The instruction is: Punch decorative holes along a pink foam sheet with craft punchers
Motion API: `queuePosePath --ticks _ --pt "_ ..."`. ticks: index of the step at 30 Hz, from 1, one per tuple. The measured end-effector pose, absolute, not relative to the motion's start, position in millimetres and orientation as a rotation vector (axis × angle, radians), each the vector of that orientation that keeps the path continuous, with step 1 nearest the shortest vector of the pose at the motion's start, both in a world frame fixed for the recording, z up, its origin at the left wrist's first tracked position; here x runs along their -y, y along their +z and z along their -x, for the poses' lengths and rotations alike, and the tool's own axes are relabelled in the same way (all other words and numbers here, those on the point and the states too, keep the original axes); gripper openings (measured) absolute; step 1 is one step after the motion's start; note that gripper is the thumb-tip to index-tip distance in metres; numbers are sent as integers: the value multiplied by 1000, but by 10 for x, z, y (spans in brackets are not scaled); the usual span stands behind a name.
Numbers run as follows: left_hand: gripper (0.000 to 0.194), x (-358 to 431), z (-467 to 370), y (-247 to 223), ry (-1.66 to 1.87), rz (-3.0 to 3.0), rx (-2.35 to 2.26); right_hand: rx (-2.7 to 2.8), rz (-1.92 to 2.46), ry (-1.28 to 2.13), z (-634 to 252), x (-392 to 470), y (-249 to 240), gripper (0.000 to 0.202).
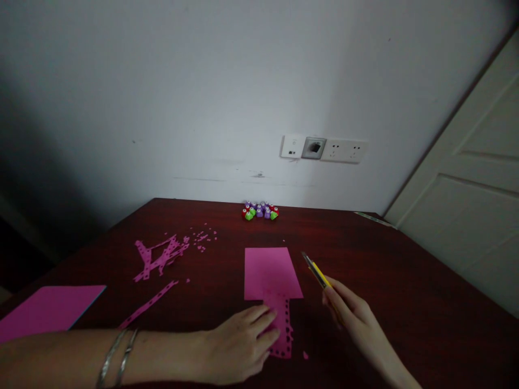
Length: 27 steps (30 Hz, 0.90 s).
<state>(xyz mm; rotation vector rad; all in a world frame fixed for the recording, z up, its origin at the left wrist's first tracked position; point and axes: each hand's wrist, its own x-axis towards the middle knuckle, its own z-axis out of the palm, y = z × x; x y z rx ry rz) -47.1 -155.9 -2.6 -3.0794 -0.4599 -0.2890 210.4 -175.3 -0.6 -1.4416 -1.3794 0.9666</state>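
Note:
My right hand grips a yellow utility knife, its blade pointing up and left, held apart from the paper. With fingers lying flat, my left hand presses on a narrow pink paper piece that has a row of dark holes along its right and bottom edges. The top of this piece meets a plain pink square sheet; which one lies on top is hard to make out. A small pink scrap rests on the table to the right of the holed piece.
Holed pink strips lie tangled at the left, with tiny pink bits beside them and a single strip nearer. A pink stack sits far left. Small colourful toys stand by the wall, below sockets.

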Motion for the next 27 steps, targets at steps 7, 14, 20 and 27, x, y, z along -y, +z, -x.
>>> queuePosePath --ticks 7,14,20,27 --pt "34 1693 537 26 -224 3050 331 1845 1413 925 -2151 1679 178 27" --pt "39 1664 509 -69 -228 3062 380 2226 1298 875 -2065 1547 337 24" --pt "43 1626 529 -117 -270 3083 342 2301 1227 787 -1959 1477 334 21" --pt "48 1618 545 -142 -288 3165 395 2326 1192 759 -1923 1453 352 20"
